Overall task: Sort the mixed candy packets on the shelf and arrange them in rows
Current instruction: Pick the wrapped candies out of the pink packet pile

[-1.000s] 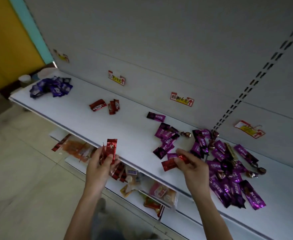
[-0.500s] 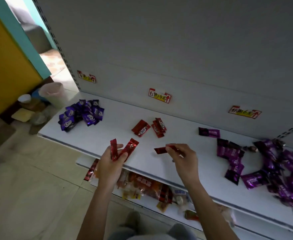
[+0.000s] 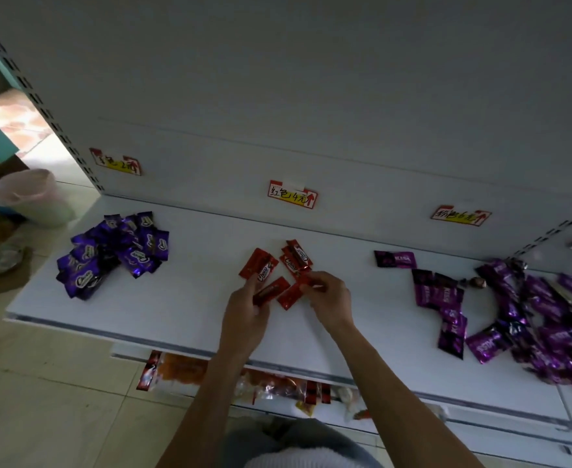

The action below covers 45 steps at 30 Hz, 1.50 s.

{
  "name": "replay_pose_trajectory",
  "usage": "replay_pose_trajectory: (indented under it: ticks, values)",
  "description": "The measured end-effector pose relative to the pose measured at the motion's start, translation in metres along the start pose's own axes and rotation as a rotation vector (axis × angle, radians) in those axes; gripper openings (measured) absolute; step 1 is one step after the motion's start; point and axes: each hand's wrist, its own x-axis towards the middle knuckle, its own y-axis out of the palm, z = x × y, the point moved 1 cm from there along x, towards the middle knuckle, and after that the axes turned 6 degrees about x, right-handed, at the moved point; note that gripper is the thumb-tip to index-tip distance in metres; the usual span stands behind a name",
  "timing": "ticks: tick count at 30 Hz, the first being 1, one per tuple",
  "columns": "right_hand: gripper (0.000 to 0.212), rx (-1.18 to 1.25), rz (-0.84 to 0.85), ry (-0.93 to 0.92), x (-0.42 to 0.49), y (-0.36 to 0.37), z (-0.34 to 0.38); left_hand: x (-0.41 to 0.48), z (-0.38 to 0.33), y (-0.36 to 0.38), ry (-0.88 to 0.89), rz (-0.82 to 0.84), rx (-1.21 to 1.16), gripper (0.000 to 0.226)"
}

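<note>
On the white shelf (image 3: 183, 298), a small group of red candy packets (image 3: 294, 256) lies under the middle price label (image 3: 292, 194). My left hand (image 3: 245, 310) pinches red packets (image 3: 271, 290) just in front of that group. My right hand (image 3: 328, 297) pinches another red packet (image 3: 308, 281) beside them. A pile of dark blue-purple packets (image 3: 115, 251) sits at the shelf's left end. Magenta-purple packets (image 3: 443, 292) spread over the right side in a loose heap (image 3: 548, 319).
Two more price labels are stuck on the back panel, one at the left (image 3: 115, 162) and one at the right (image 3: 460, 216). A lower shelf (image 3: 480, 413) holds mixed snack bags (image 3: 183, 369). A pale bin (image 3: 31, 197) stands on the tiled floor at the left.
Both hands moved forward over the shelf to the red group, carrying their red packets. The view swung left, so the purple heap now sits at the right edge.
</note>
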Motion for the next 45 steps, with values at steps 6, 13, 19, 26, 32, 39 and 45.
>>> replay_pose_trajectory:
  ticks: [6, 13, 19, 26, 32, 39, 45]
  values:
    - [0.036, 0.048, -0.026, 0.013, -0.003, -0.005, 0.006, 0.001, -0.005, -0.019, 0.021, -0.031, -0.004, 0.041]
    - [0.022, 0.131, -0.189, 0.030, -0.037, -0.036, 0.012, -0.007, -0.015, -0.044, 0.064, 0.006, -0.069, 0.033]
    - [0.017, 0.185, -0.360, -0.059, -0.101, -0.077, 0.016, -0.025, -0.044, -0.055, 0.149, 0.062, -0.248, 0.020]
    - [0.019, 0.218, -0.552, -0.114, -0.188, -0.123, 0.010, -0.056, -0.087, -0.040, 0.262, 0.184, -0.394, 0.024]
    - [0.020, 0.315, -0.721, -0.110, -0.244, -0.166, -0.020, -0.093, -0.117, 0.005, 0.287, 0.318, -0.379, 0.021]
    - [0.024, 0.361, -0.798, -0.070, -0.282, -0.262, -0.061, -0.146, -0.178, 0.082, 0.271, 0.332, -0.405, 0.022]
    - [0.025, 0.367, -0.777, -0.065, -0.294, -0.351, -0.091, -0.192, -0.224, 0.153, 0.250, 0.358, -0.424, 0.024]
